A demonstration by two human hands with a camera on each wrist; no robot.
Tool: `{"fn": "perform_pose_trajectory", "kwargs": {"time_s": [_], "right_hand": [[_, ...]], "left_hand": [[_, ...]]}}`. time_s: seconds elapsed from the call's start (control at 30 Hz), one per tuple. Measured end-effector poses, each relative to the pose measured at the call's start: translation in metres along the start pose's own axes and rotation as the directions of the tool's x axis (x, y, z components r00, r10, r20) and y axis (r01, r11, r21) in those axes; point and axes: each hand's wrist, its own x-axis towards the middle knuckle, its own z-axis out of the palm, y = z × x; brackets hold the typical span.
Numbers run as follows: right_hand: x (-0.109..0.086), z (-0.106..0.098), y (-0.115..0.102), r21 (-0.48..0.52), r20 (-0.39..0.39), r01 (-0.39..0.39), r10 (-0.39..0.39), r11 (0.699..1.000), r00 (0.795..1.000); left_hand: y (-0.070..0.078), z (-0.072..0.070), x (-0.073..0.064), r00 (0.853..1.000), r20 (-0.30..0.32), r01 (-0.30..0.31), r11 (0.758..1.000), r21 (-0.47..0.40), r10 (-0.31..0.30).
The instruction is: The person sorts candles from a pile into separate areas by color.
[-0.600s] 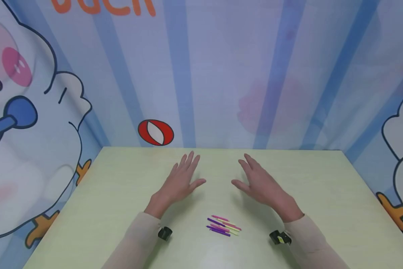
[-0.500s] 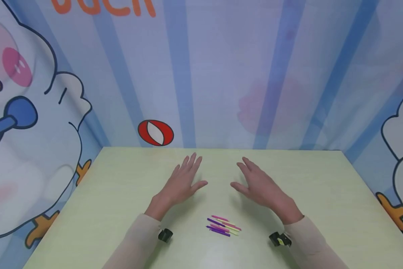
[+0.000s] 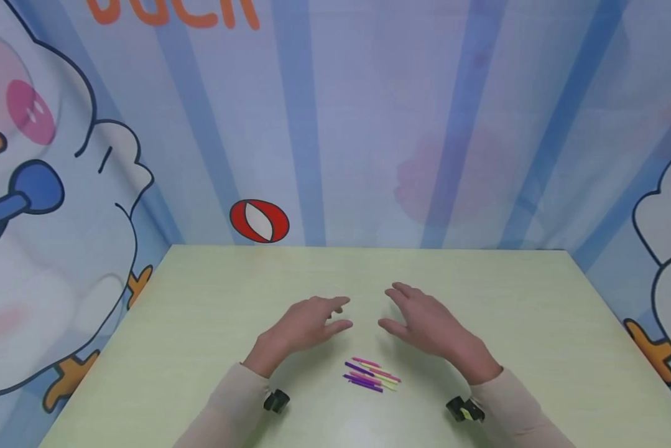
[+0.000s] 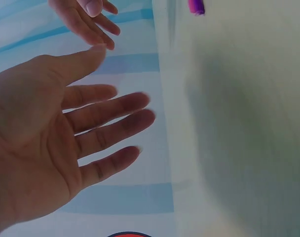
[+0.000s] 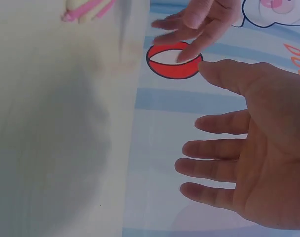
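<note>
The sticks [image 3: 371,375] are short and thin, in purple, pink and pale yellow, some with ends that look tapered; they lie in a loose, overlapping bunch, nearly parallel, slanting down to the right, on the pale tabletop [image 3: 212,348] just nearer the person than the two hands. The left hand [image 3: 308,323] and right hand [image 3: 429,321] hang above the tabletop, apart from each other, both released with fingers loosely extended. Only the head view takes in the whole bunch, the backs of both hands and the black devices [image 3: 277,401] at the wrists. The left wrist view instead shows the left palm, with a single purple end at the top edge; the right wrist view gives the right palm, plus blurred pink and pale ends. A red-and-white oval [image 3: 259,221] on the backdrop [image 3: 363,124] is complete there, but a mere sliver in the left wrist view.
</note>
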Motion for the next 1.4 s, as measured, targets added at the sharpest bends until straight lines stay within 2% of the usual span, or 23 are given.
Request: {"fn": "perform_pose_trajectory", "kwargs": {"time_s": [0.1,0.17,0.4,0.67,1.07,1.2,1.4], "right_hand": [[-0.002,0.005,-0.002,-0.01,0.015,0.016,-0.016,1.0,1.0],[-0.003,0.007,-0.003,-0.014,0.018,0.024,-0.024,1.0,1.0],[-0.005,0.008,-0.009,-0.023,0.025,0.032,-0.031,0.999,0.999],[-0.006,0.012,-0.016,-0.004,0.091,0.018,-0.018,1.0,0.996],[-0.011,0.017,-0.017,0.043,0.147,0.076,-0.081,0.996,0.986],[-0.01,0.021,-0.017,0.083,0.171,0.08,-0.093,0.993,0.981],[-0.006,0.029,-0.016,0.207,0.239,0.074,-0.124,0.976,0.963]], "left_hand": [[0.001,0.005,-0.001,0.998,0.066,-0.015,1.0,-0.007,0.015],[0.002,0.006,-0.002,0.996,0.087,-0.027,1.0,-0.01,0.028],[0.009,0.005,-0.004,0.994,0.098,-0.056,0.998,0.004,0.056],[0.015,0.008,-0.004,0.987,0.142,-0.075,0.997,0.022,0.071],[0.021,0.015,-0.006,0.981,0.179,-0.079,0.997,0.016,0.074],[0.023,0.017,-0.007,0.978,0.181,-0.108,0.994,0.034,0.1],[0.022,0.024,-0.006,0.972,0.19,-0.144,0.989,0.033,0.135]]}}
